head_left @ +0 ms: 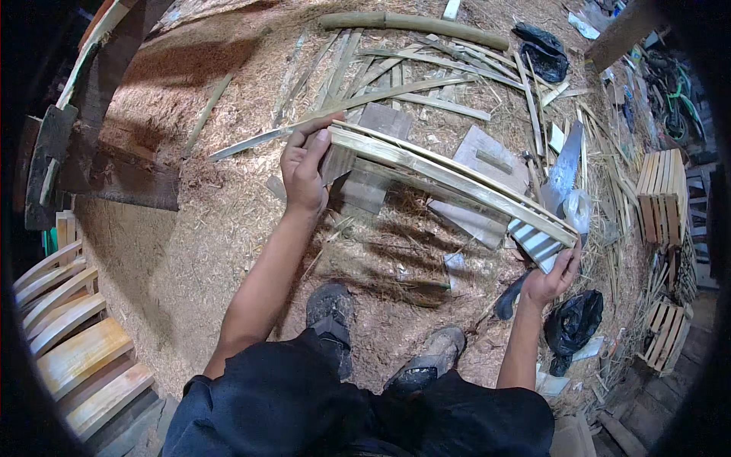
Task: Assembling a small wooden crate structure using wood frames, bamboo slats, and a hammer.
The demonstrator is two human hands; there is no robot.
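Slatted wooden piece (pixel 449 174) held aslant
Left hand (pixel 306 169) and right hand (pixel 550 280) pinch its ends; long axis runs far-left to near-right.

Between your left hand (pixel 306 174) and right hand (pixel 550 283) spans a wooden piece (pixel 381 152); slats (pixel 442 105) lie far beyond it, a handsaw (pixel 565 164) to your right, crates (pixel 662 194) farther right, boards (pixel 84 358) near left.
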